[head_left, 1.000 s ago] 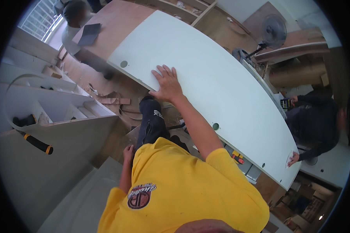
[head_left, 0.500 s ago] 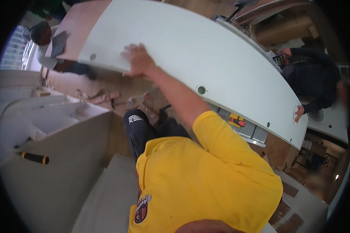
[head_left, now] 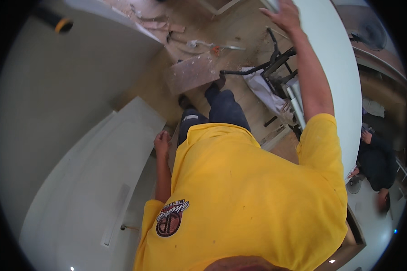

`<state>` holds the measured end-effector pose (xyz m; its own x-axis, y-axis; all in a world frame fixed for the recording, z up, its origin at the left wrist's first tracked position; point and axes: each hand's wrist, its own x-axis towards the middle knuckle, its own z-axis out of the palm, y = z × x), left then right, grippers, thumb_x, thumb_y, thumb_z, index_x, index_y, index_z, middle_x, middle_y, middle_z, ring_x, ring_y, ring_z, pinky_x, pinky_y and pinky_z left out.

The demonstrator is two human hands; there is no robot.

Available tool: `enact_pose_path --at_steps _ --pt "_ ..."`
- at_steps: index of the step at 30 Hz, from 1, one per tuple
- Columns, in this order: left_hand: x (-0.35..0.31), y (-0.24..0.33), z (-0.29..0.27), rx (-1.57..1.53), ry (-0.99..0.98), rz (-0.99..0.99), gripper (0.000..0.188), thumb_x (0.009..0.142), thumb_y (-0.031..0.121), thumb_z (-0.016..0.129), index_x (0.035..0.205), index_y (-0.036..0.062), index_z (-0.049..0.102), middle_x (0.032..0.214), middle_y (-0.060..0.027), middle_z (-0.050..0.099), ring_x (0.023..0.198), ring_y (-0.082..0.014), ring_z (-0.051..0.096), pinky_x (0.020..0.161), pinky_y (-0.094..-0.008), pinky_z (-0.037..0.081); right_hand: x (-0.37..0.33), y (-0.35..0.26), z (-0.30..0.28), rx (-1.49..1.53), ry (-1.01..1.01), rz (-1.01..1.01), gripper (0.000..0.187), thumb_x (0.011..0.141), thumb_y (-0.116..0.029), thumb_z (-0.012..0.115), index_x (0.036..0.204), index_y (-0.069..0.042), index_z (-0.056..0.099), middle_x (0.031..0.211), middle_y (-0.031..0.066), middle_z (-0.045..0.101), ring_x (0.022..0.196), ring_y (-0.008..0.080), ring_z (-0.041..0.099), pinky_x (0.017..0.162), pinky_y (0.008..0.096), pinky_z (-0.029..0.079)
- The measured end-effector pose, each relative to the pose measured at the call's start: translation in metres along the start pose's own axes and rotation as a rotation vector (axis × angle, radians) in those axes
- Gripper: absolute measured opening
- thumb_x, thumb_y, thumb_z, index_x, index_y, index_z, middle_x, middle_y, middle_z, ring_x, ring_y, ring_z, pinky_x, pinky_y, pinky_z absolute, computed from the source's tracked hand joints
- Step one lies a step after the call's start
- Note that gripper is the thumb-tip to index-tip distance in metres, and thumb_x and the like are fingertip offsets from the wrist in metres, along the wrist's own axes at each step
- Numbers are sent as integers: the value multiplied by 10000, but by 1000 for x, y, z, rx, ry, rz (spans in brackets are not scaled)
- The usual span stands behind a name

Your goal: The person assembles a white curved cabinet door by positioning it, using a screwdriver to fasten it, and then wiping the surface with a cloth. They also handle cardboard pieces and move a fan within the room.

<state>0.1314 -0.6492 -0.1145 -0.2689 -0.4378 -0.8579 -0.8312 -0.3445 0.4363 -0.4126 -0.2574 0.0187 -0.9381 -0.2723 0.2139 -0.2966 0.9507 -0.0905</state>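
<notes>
My right hand reaches up to the long white panel on the right. Its thumb is stretched away and the fingers lie along the panel's edge, partly cut off by the picture's top. My left hand hangs low beside my hip, near a white board. The fingers there are curled together, and whatever they may hold is too small to see. A black-handled tool with an orange band shows at the upper left, above a grey panel.
A clear, speckled sheet lies on the wooden floor by my feet, with scraps and tools beyond it. A black metal stand is near the white panel. At the right, a person in dark clothes is beside the panel.
My view has swung, so the white panel now runs along the right side. My right hand has gone from over the panel's surface to its edge. My left hand has come into view.
</notes>
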Motion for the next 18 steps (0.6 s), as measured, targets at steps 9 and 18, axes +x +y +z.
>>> enact_pose_path --at_steps 9,18 --pt "12 -97 -139 -71 148 -157 320 957 217 660 1208 23 619 953 -62 656 795 -157 627 605 -298 500 -49 48 21 -205 -210 162 1127 739 -682 736 1609 -260 159 1667 152 162 1515 431 163 1166 654 206" --pt "13 -75 -122 13 64 -119 352 978 297 641 1246 72 606 1012 -39 669 860 -164 637 732 -328 513 -49 0 -7 -253 -343 287 1204 716 -525 816 1606 -125 112 1658 197 137 1521 423 130 1212 601 160"
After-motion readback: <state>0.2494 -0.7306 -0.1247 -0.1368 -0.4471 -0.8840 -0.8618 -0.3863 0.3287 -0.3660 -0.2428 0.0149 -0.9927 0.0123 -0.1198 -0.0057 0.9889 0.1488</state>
